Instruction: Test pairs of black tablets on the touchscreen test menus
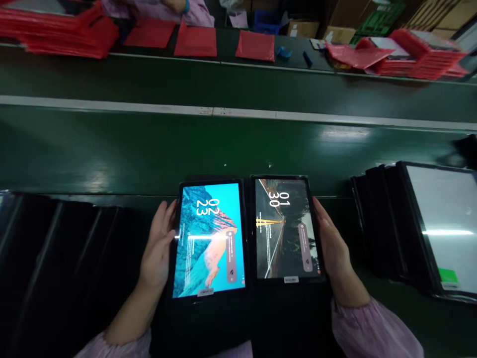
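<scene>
Two lit tablets lie side by side in front of me, a narrow gap between them. The left tablet shows a blue and orange picture and the digits 02 23. On the right tablet a dark road picture appears with 01 30. My left hand grips the outer left edge of the left tablet, fingers along its side. Against the outer right edge of the other tablet rests my right hand, its thumb side and fingers on the frame. Both tablets have a small white label at the near edge.
Dark tablets stand in a row at left; more, one with a pale screen, lean at right. Across the green conveyor, red pouches and red stacks lie on the far bench. A person's purple sleeve shows behind it.
</scene>
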Demonstrator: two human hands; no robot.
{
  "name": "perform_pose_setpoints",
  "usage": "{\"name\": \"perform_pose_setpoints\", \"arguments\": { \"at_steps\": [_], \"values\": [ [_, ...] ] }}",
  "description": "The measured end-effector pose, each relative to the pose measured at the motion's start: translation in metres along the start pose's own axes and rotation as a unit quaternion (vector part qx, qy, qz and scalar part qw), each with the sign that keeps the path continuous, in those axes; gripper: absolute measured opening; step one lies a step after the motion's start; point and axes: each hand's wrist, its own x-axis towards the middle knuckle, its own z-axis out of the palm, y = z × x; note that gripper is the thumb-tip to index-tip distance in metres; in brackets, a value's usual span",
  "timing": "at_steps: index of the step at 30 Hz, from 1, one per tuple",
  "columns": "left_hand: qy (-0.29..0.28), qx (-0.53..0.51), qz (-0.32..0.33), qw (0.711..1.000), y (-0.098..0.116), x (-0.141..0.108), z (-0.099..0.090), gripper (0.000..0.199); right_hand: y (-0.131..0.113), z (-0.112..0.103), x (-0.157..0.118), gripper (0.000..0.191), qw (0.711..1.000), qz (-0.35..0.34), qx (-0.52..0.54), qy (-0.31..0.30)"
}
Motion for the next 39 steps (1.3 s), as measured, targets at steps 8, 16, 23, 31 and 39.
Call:
{"name": "perform_pose_setpoints", "arguments": {
  "at_steps": [8, 16, 23, 31, 39],
  "values": [
    [-0.059, -0.032, -0.004, 0.998, 0.005, 0.017, 0.001, 0.075, -0.022, 0.023, 0.000, 0.045, 0.832, -0.342, -0.437, -0.019],
    [-0.067, 0.017, 0.015, 0.998, 0.005, 0.018, -0.014, 0.077, -0.037, 0.016, -0.007, 0.041, 0.784, -0.409, -0.466, 0.029],
    [-0.079, 0.267, 0.066, 0.958, 0.017, 0.007, 0.011, 0.112, -0.047, 0.020, -0.029, 0.036, 0.803, -0.417, -0.424, 0.035],
    [-0.026, 0.098, 0.033, 0.994, 0.021, 0.013, -0.014, 0.121, -0.045, 0.054, -0.032, 0.035, 0.776, -0.416, -0.448, -0.155],
    [0.025, 0.082, -0.121, 0.989, 0.026, 0.011, -0.016, 0.052, -0.045, 0.061, -0.031, 0.040, 0.762, -0.421, -0.467, -0.154]
  ]
}}
